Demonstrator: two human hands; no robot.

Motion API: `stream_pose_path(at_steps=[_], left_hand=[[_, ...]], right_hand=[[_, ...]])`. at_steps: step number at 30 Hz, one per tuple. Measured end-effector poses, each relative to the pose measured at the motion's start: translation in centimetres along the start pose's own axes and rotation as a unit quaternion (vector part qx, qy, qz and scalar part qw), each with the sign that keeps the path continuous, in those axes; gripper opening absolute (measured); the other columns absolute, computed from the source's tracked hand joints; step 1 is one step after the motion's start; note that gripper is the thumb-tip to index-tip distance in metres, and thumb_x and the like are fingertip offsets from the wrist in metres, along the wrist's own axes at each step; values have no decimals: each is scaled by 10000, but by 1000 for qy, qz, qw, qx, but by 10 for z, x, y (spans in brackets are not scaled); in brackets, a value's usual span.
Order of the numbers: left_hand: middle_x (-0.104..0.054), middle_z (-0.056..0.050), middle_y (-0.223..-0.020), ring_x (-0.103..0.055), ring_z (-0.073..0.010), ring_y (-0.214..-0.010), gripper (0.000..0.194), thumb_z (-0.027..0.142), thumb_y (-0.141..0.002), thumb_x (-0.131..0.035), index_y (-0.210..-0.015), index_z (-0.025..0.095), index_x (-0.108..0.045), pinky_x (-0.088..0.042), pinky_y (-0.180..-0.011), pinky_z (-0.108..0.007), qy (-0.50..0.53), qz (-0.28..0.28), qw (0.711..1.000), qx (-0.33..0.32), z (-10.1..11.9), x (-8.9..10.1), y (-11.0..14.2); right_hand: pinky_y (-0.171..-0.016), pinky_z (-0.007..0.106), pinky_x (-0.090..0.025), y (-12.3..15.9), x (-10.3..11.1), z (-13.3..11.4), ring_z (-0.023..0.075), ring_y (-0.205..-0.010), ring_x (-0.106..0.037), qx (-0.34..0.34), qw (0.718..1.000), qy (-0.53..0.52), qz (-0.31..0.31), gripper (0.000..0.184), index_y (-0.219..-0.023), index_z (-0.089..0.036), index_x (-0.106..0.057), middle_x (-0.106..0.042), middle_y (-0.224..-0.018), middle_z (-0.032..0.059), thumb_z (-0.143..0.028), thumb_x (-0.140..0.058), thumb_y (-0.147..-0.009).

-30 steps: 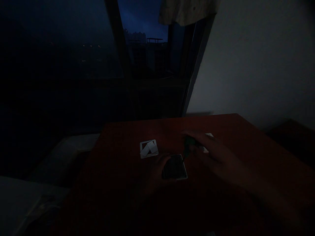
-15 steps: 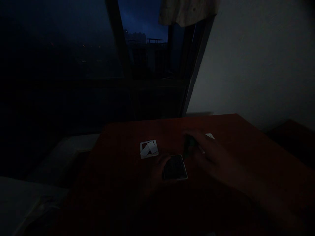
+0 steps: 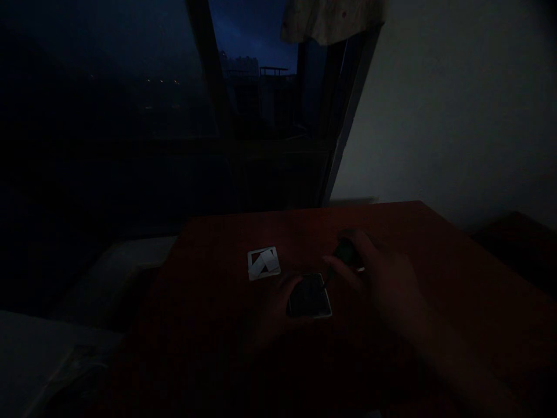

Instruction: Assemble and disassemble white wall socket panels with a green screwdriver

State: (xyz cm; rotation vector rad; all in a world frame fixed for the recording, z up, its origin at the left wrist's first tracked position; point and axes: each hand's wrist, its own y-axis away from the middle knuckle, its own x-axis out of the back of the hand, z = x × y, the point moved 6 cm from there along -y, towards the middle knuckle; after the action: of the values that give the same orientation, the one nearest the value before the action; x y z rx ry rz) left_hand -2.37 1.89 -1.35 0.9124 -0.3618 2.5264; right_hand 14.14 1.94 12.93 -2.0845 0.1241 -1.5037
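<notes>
The scene is very dark. A square, dark panel with a pale rim [image 3: 310, 297] lies on the reddish table [image 3: 217, 238]. My left hand [image 3: 278, 305] curls around its left side, thumb on the upper edge and fingers along the lower one. My right hand [image 3: 378, 267] is closed around a green-handled screwdriver [image 3: 345, 251]. The thin dark shaft slants down to the panel's right edge, its tip touching or very near it; the exact contact is too dark to tell.
Behind the panel to the left lies a white square frame [image 3: 264, 277] with pale flat pieces on it. A window [image 3: 278, 145] stands beyond the table, with a cloth [image 3: 333, 22] hanging at its top. A pale wall [image 3: 456, 116] rises on the right.
My right hand has turned and shifted slightly right around the screwdriver handle, now covering the small white piece seen behind it before. My left hand and the panel stay put.
</notes>
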Motion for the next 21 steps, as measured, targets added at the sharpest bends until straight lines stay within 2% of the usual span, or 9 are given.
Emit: stream_pose_path(at_steps=[3,7,10,14,21], left_hand=[[-470,-75,-1377,-465,-273,-1227,724,449,-705,-756,-1324,262,-430,-379,-1027,-407,-2,6,1000,-2,0,0,1],[-489,-77,-1353,-480,-276,-1208,727,433,-695,-764,-1319,255,-436,-400,-1004,-405,3,6,1000,13,1,1,2],[-499,-68,-1341,-494,-275,-1191,716,410,-693,-769,-1315,269,-444,-407,-995,-405,6,0,1000,12,3,2,1],[-492,-71,-1348,-484,-270,-1204,735,404,-689,-775,-1325,266,-431,-398,-1010,-401,4,2,1000,3,1,1,1],[-468,-92,-1375,-467,-288,-1228,733,427,-686,-771,-1317,253,-441,-390,-1022,-420,-7,-6,1000,22,-4,-3,0]], right_hand=[[-541,288,-451,-1,0,-3,220,-702,-644,10,999,-26,-38,349,-1116,-205,-522,-665,-928,91,-479,-468,-906],[-734,314,-490,0,4,-9,208,-901,-630,46,983,-144,-101,326,-1257,-230,-427,-640,-1068,81,-275,-418,-934],[-692,299,-488,2,6,-8,196,-841,-639,37,981,-155,-113,271,-1197,-237,-463,-656,-992,54,-290,-434,-932],[-588,279,-466,4,2,-5,192,-708,-647,7,990,-107,-94,250,-1122,-225,-499,-668,-890,45,-376,-469,-924],[-448,249,-368,6,-1,-1,200,-575,-647,-4,1000,9,9,362,-1006,-175,-506,-673,-762,66,-518,-438,-912]])
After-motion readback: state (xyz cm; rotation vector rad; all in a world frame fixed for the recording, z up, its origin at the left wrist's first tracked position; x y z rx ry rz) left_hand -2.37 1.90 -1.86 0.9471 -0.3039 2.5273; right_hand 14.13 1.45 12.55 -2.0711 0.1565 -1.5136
